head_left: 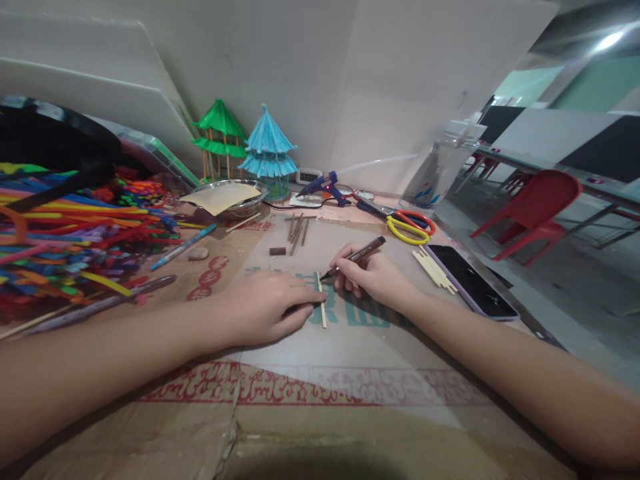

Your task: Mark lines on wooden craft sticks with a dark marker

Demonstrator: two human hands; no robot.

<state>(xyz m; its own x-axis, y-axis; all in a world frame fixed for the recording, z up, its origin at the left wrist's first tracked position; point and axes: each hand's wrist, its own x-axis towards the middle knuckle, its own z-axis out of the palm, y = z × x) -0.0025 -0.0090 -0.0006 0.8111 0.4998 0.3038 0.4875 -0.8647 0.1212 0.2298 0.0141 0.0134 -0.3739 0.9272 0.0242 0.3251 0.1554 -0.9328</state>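
Observation:
A pale thin wooden stick (323, 316) lies on the clear sheet in front of me. My left hand (273, 303) holds it down against the sheet with the index fingertip; the thumb rests close by and the other fingers are partly curled. In my right hand (367, 273) is a brown marker pen (367, 249), pinched like a pencil, its tip at the upper part of the stick. The marker's brown cap (277, 251) lies beyond my left hand. Several brown-coloured sticks (297, 231) lie behind the cap. More pale sticks (434, 269) sit to the right.
A phone (470, 280) and scissors (411, 227) lie at the right. Along the back stand a blue glue gun (325, 187), a metal bowl (257, 200), and green (220, 137) and blue (267, 143) pavilion models. Colourful pipe cleaners (75, 233) are heaped at the left.

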